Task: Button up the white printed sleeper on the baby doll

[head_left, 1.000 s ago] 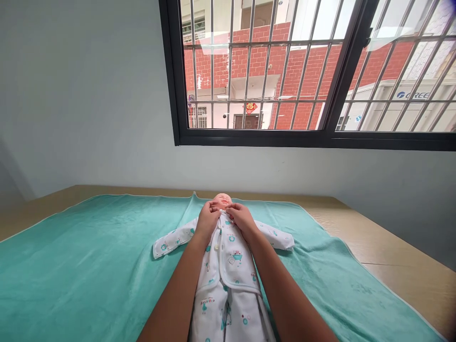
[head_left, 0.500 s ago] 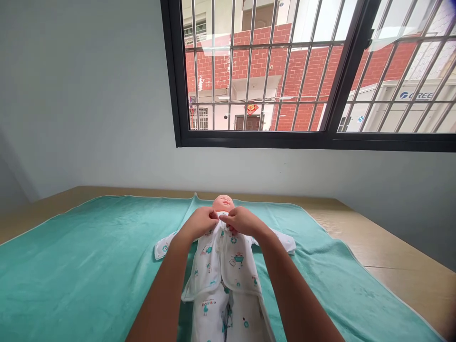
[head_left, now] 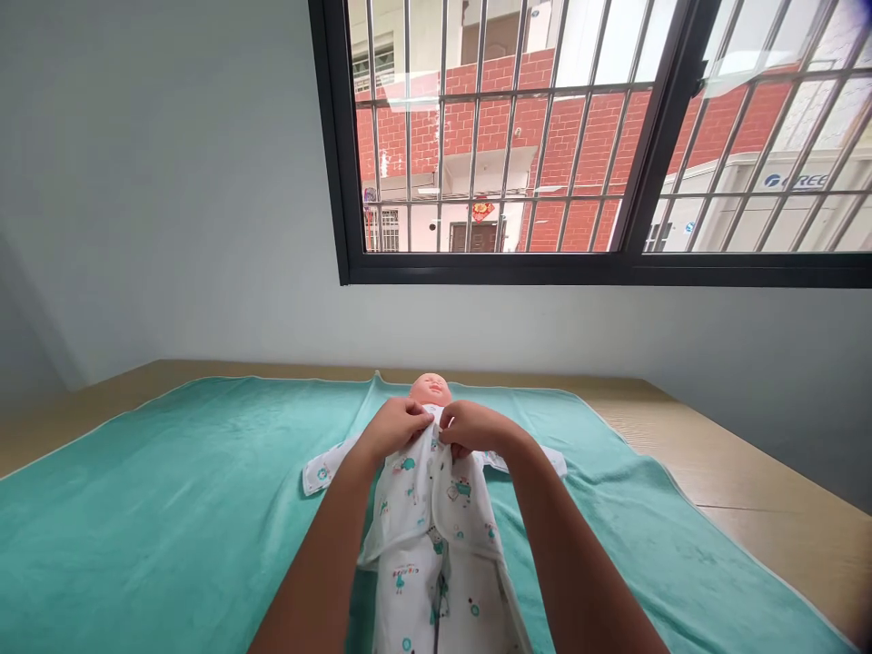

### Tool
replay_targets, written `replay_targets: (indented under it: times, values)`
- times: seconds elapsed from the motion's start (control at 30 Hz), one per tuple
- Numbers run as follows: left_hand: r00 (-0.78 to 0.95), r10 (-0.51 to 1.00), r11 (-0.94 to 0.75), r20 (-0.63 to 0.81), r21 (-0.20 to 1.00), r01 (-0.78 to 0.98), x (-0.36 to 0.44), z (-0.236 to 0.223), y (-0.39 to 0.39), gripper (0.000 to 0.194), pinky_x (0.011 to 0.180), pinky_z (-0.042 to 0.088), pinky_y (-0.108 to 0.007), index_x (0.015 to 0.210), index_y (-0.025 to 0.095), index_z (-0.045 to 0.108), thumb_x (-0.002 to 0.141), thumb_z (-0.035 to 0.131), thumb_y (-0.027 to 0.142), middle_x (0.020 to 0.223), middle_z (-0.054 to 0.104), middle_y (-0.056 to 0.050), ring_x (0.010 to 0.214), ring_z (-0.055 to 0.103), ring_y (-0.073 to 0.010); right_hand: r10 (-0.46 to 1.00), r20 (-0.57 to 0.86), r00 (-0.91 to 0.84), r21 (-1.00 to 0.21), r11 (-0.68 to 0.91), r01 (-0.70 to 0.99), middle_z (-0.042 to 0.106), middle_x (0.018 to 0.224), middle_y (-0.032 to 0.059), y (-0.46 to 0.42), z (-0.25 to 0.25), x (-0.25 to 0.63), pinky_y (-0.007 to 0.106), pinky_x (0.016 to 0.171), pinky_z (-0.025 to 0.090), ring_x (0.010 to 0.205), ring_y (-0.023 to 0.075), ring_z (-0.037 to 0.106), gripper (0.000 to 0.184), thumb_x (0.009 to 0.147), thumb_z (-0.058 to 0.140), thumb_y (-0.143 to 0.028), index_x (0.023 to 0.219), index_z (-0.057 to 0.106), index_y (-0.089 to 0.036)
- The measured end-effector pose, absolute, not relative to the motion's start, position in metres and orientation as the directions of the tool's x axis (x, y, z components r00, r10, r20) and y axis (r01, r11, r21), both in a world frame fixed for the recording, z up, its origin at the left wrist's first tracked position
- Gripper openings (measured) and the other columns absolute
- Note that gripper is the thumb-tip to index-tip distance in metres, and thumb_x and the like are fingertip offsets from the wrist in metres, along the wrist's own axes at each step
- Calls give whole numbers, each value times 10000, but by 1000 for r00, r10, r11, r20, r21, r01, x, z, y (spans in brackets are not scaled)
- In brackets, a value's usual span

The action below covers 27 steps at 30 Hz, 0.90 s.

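Observation:
A baby doll (head_left: 431,389) lies on its back with its head toward the wall, dressed in a white printed jacket (head_left: 409,495) and matching trousers (head_left: 403,599). At the neckline, my left hand (head_left: 399,425) pinches the left front edge of the jacket. My right hand (head_left: 473,429) is closed on the other front edge, just beside it. Below the hands the two front panels meet along the middle. The jacket's sleeves stretch out to both sides. Whatever fastening lies under my fingers is hidden.
A teal blanket (head_left: 191,509) spreads beneath the doll over a wooden table (head_left: 769,481). Behind it rises a pale wall (head_left: 204,227) with a dark-framed, barred window (head_left: 490,268).
My right hand has curled more and shifted slightly right at the neckline. My left hand has moved slightly right, still at the jacket edge. The camera view has shifted a little.

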<state>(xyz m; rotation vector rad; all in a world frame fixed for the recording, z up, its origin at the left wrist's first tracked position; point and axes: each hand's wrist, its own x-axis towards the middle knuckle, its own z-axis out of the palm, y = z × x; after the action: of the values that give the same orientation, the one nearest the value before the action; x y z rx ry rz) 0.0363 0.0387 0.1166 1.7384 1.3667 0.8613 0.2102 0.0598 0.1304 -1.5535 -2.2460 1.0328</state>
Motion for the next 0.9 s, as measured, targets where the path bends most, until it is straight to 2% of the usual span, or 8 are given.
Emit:
replay_targets:
  times: [0.07, 0.17, 0.27, 0.4, 0.5, 0.6, 0.77, 0.9]
  values:
    - [183, 982, -123, 49, 899, 421, 39, 116, 39, 228, 528, 299, -236, 623, 170, 535, 728, 561, 371, 565, 478, 43, 541, 405, -98, 866, -199, -458, -789, 136, 600, 648, 642, 19, 66, 124, 219, 256, 582, 494, 632, 174, 646, 62, 686, 628, -193, 745, 629, -175]
    - [194, 981, -96, 26, 928, 360, 42, 117, 38, 245, 531, 300, -233, 616, 156, 545, 709, 592, 378, 558, 459, 44, 538, 390, -90, 821, -166, -546, -952, 11, 307, 605, 678, -4, 72, 114, 228, 217, 613, 508, 628, 112, 600, 96, 708, 675, -227, 754, 628, -158]
    - [209, 978, -75, 10, 949, 307, 41, 116, 38, 271, 525, 289, -230, 600, 152, 536, 701, 608, 393, 552, 449, 45, 529, 374, -82, 776, -140, -615, -990, -129, 62, 562, 683, -23, 77, 102, 233, 161, 576, 485, 588, 63, 540, 174, 703, 739, -242, 801, 641, -137]
    - [210, 978, -51, -7, 962, 268, 41, 113, 41, 296, 512, 275, -231, 572, 150, 533, 677, 634, 408, 539, 470, 35, 522, 377, -83, 767, -133, -628, -963, -250, -101, 553, 670, -42, 83, 86, 236, 140, 571, 496, 558, 44, 517, 257, 686, 805, -249, 836, 622, -147]
    - [204, 979, -33, -20, 967, 252, 41, 111, 42, 295, 522, 294, -230, 600, 143, 566, 672, 645, 417, 572, 519, 20, 539, 413, -88, 751, -111, -651, -952, -267, -146, 592, 683, -20, 86, 81, 236, 144, 611, 523, 598, 59, 581, 229, 726, 787, -242, 830, 607, -148]
    - [204, 978, -20, -30, 970, 241, 42, 113, 40, 297, 541, 312, -230, 613, 144, 577, 666, 665, 423, 582, 525, 23, 554, 435, -91, 745, -116, -657, -963, -246, -108, 645, 710, 24, 86, 82, 235, 149, 635, 544, 678, 94, 651, 188, 768, 751, -242, 842, 614, -138]
    - [219, 975, -12, -39, 973, 229, 41, 118, 35, 302, 532, 301, -227, 576, 154, 533, 671, 671, 406, 550, 494, 37, 530, 405, -80, 761, -173, -625, -969, -245, -30, 685, 728, 65, 84, 88, 232, 157, 624, 565, 702, 121, 686, 151, 798, 705, -233, 852, 613, -125]
    - [223, 974, -20, -33, 972, 233, 41, 120, 33, 265, 523, 293, -225, 562, 158, 515, 678, 651, 353, 547, 491, 36, 523, 391, -75, 771, -183, -610, -969, -246, -21, 674, 715, 62, 82, 91, 230, 145, 608, 566, 717, 130, 697, 115, 806, 684, -203, 837, 608, -123]
